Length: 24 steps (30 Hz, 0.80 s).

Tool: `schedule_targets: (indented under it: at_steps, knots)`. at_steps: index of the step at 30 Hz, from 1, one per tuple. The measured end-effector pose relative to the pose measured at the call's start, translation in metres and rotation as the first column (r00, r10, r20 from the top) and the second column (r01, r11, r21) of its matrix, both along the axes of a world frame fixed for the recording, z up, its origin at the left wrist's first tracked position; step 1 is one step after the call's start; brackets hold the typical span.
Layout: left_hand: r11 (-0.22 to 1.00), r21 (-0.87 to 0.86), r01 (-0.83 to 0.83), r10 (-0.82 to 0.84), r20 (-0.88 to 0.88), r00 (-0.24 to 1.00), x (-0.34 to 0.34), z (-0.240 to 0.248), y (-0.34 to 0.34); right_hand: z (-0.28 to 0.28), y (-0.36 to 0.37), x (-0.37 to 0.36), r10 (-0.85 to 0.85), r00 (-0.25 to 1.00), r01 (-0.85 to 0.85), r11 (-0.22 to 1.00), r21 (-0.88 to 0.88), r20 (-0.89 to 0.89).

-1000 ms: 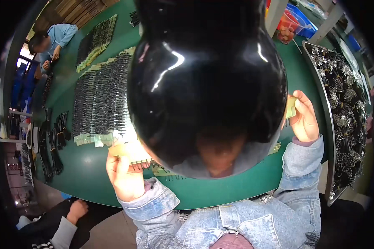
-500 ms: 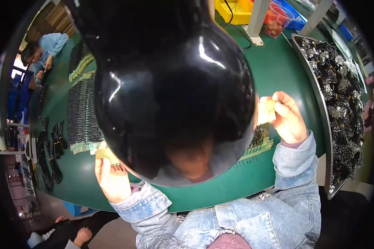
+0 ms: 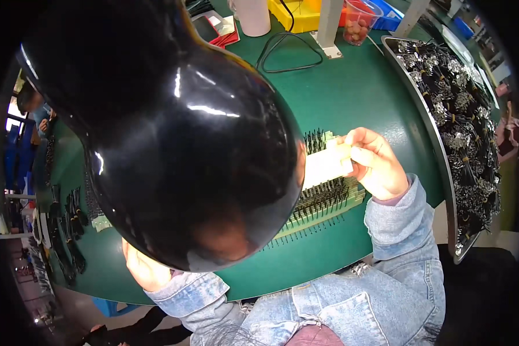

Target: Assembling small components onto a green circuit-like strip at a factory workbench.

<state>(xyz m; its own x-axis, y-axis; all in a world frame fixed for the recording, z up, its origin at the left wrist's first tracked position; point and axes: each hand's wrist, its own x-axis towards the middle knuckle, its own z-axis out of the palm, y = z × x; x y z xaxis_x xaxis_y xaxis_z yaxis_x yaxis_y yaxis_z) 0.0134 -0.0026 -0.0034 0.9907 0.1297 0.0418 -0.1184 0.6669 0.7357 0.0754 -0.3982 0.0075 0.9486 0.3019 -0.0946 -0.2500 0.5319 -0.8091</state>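
A big glossy black rounded lamp-like head covers the middle of the view. To its right, my right hand pinches the end of a pale yellow strip between thumb and fingers; the strip's other end is hidden behind the black head. Below the strip lie pale green strips set with rows of thin black pins. My left hand is at the lower left edge of the black head, which hides its fingers and anything in them.
A metal tray heaped with black cables with silvery ends runs along the right. Bundled black cables lie at the left on the green table. At the back are a clear cup of round reddish things, a yellow bin and a looped cord.
The view has shifted, and the black head now covers more of the left side, including my left fingers. More of the pinned strips shows beside my right hand, which still pinches the yellow strip.
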Motion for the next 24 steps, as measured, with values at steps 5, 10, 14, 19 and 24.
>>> schedule_targets:
  at_steps: [5,10,14,19,24]
  knots:
    - [0.999,0.009,-0.049,0.049,-0.041,0.998,0.0,-0.003,0.003,-0.001,0.0,-0.002,0.017,1.0,-0.018,0.999,0.028,0.024]
    - [0.999,-0.05,0.002,-0.002,-0.008,1.0,0.001,-0.003,0.002,-0.007,0.0,-0.003,-0.007,0.998,0.005,0.999,0.037,0.057]
    - [0.991,-0.126,0.041,-0.045,-0.028,0.999,0.002,-0.004,0.002,-0.01,0.001,-0.001,-0.05,0.98,0.063,0.996,-0.063,0.192]
    - [0.957,0.016,-0.289,0.289,-0.099,0.952,-0.001,-0.009,-0.005,-0.005,0.002,-0.005,-0.129,0.945,0.221,0.93,-0.294,0.3]
    - [0.925,0.326,-0.197,0.192,0.046,0.98,-0.006,-0.005,-0.006,-0.001,0.004,-0.009,-0.194,0.939,0.294,0.882,-0.367,0.284]
